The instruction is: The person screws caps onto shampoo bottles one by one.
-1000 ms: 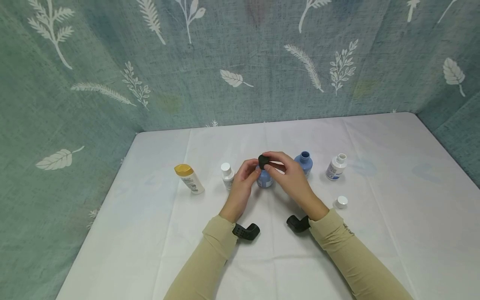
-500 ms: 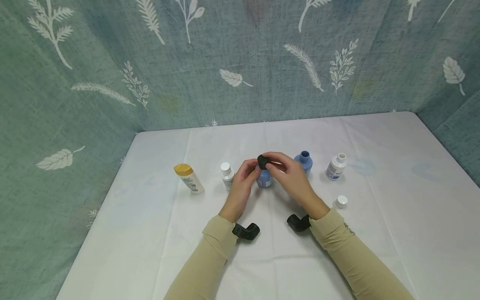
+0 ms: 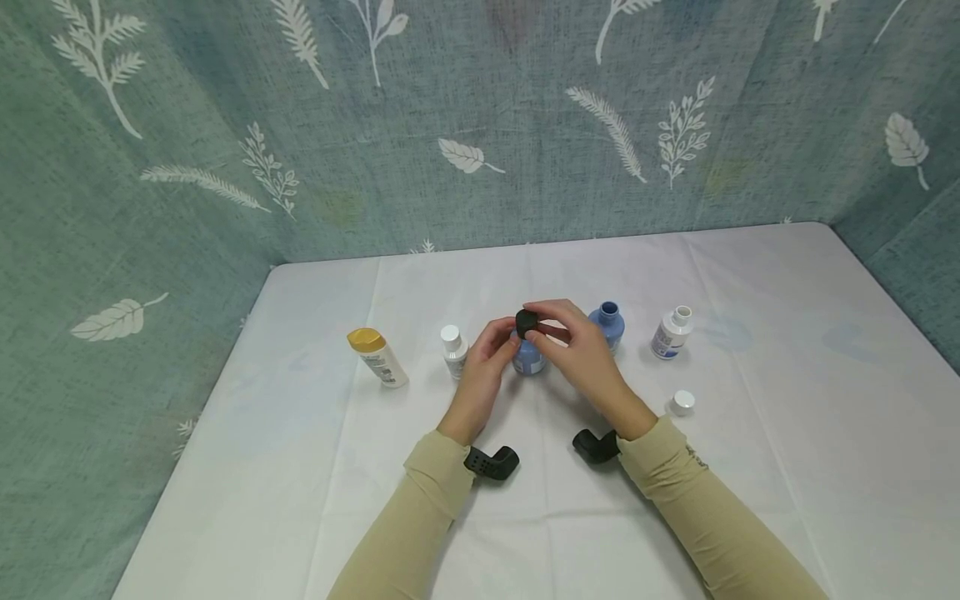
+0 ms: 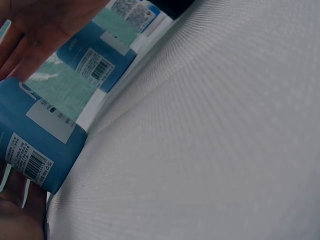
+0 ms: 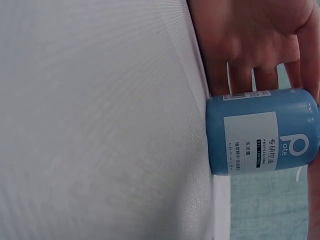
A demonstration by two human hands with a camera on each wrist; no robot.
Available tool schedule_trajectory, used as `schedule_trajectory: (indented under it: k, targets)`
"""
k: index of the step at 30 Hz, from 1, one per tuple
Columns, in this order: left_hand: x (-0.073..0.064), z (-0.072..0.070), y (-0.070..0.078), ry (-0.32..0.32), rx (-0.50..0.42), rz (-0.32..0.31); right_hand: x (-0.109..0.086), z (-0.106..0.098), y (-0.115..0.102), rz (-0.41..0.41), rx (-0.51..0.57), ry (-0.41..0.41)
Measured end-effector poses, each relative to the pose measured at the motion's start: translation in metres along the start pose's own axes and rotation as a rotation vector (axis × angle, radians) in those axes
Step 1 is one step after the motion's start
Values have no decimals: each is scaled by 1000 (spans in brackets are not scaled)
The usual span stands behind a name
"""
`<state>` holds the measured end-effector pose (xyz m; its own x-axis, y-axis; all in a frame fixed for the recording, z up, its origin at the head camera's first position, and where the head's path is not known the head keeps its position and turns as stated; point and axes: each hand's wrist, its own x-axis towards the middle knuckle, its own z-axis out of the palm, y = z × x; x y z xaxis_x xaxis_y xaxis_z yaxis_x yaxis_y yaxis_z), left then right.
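My left hand point(image 3: 480, 375) grips a small blue shampoo bottle point(image 3: 529, 359), which stands upright on the white tablecloth. Its fingers reach behind the bottle in the right wrist view, where the bottle's printed label point(image 5: 252, 142) faces the camera. Above the bottle's neck my right hand point(image 3: 581, 350) pinches a black cap point(image 3: 527, 323) between thumb and fingers. The neck is hidden, so I cannot tell how far the cap sits on it. Beyond the right hand stands a second blue bottle point(image 3: 608, 321), uncapped, with its mouth showing.
Left of the hands stand a white bottle with a white cap point(image 3: 452, 346) and a cream bottle with a golden cap point(image 3: 377, 357). To the right are an uncapped white bottle point(image 3: 671, 336) and a loose white cap point(image 3: 682, 402). A leaf-patterned green curtain point(image 3: 480, 125) hangs behind the table.
The right fingers shift slightly around the black cap. The left hand and the blue bottle keep their place.
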<state>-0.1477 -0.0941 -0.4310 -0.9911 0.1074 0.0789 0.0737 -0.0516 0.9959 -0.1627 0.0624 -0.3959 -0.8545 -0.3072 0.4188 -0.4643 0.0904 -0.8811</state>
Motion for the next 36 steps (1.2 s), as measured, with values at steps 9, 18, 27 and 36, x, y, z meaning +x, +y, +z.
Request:
schedule_trajectory:
  k: [9, 18, 27, 36]
  targets:
    - [3, -2, -10, 3, -5, -9, 0, 0, 5, 5, 10, -41]
    - [0, 1, -1, 2, -6, -1, -1, -1, 0, 33, 3, -42]
    - [7, -5, -19, 25, -13, -12, 0, 1, 0, 25, -12, -34]
    - [8, -4, -23, 25, -20, -8, 0, 0, 0, 73, -20, -34]
